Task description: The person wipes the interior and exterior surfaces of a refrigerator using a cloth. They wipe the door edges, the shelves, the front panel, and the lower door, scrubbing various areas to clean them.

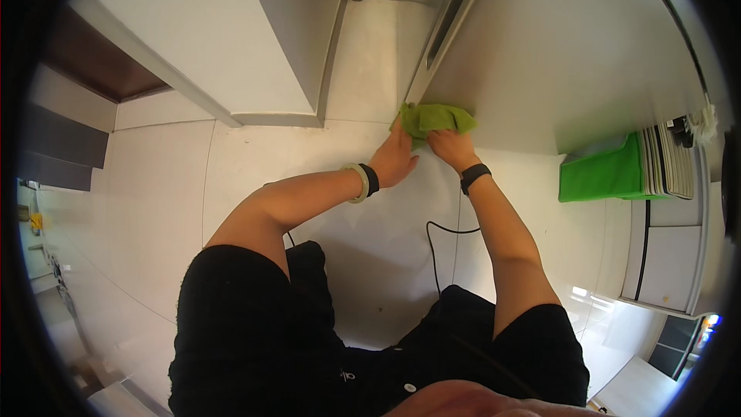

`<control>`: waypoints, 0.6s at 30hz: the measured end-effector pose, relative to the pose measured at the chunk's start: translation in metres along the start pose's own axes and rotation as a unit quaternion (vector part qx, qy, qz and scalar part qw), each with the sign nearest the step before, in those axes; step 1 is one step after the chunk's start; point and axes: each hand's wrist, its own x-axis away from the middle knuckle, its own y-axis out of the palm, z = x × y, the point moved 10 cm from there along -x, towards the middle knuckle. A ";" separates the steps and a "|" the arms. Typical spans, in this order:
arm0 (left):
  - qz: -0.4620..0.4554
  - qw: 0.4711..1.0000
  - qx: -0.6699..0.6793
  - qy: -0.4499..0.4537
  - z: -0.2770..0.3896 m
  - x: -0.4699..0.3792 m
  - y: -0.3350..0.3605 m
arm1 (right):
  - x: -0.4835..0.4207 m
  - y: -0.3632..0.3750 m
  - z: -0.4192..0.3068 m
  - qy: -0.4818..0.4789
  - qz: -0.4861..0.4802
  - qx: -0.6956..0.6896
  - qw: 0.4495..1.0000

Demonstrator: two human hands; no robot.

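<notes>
A green cloth (443, 117) is bunched at the foot of a large silvery door panel (556, 63), probably a refrigerator's, where it meets the pale tiled floor. My right hand (453, 146) grips the cloth's near side, its fingers curled into the fabric. Beside it, my left hand (396, 156) reaches to the cloth's left edge with fingers extended and thumb apart. Cloth covers the left fingertips, so their grip is hidden. The left wrist wears a pale bangle (363, 182) and a dark band; a black band (474, 176) circles the right wrist.
A grey-edged wall corner (315, 110) juts out at upper left, with a narrow floor gap between it and the panel. On the right, a green fabric bin (602, 174) adjoins a striped stack (666, 162). A thin black cable (431, 243) runs across the floor by my knees.
</notes>
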 end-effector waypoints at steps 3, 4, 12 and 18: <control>0.029 0.999 -0.030 0.033 0.014 -0.007 -0.008 | 0.002 -0.018 0.008 -0.034 0.038 -0.022 0.998; 0.036 0.998 -0.017 0.050 0.022 -0.008 -0.013 | 0.000 -0.022 0.010 -0.035 0.038 -0.020 0.998; 0.099 0.988 0.029 0.118 0.053 -0.022 -0.065 | -0.022 -0.074 0.012 -0.034 0.119 0.010 0.992; 0.130 0.976 0.059 0.167 0.076 -0.040 -0.101 | -0.043 -0.126 0.016 0.006 0.207 0.067 0.976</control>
